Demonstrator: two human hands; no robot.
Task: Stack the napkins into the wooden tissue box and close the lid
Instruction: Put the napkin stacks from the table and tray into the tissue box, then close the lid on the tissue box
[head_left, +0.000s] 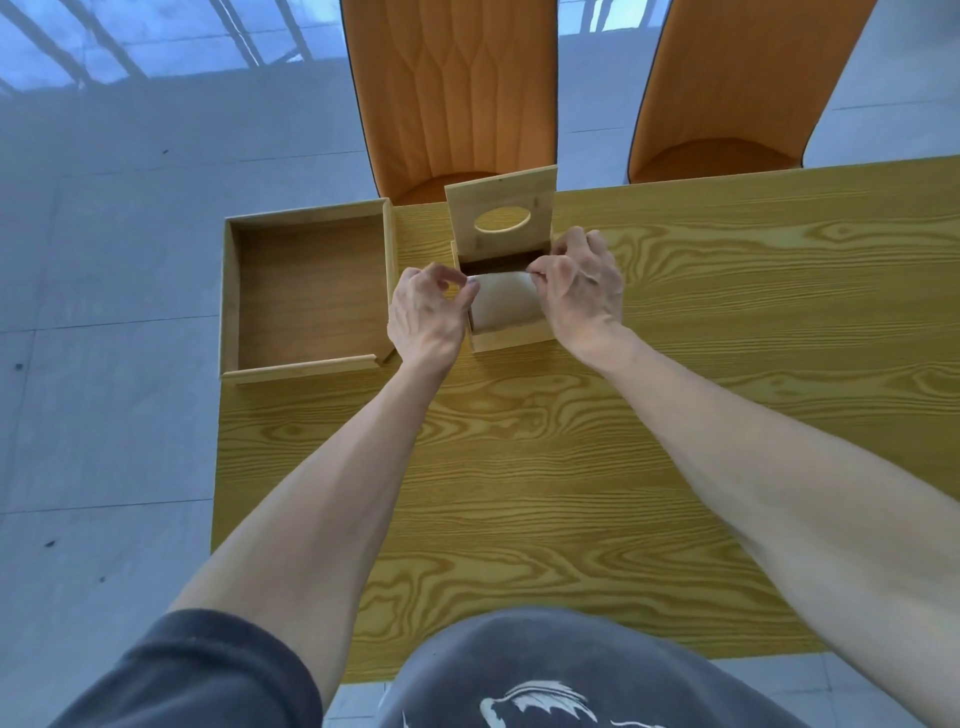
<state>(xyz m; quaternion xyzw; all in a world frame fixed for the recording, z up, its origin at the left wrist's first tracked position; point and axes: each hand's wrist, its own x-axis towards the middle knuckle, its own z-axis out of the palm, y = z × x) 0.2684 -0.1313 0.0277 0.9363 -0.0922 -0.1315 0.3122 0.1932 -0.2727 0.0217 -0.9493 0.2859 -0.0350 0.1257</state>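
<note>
The wooden tissue box stands on the table at the far middle. Its lid, with an oval hole, is tipped up and back. A white napkin lies across the box's opening, bowed upward. My left hand pinches the napkin's left edge at the box's left side. My right hand pinches its right edge at the box's right side. Whatever lies under the napkin inside the box is hidden.
An open, shallow wooden tray sits at the table's far left corner, just left of my left hand. The table has a yellow wood grain. Two orange chairs stand behind its far edge.
</note>
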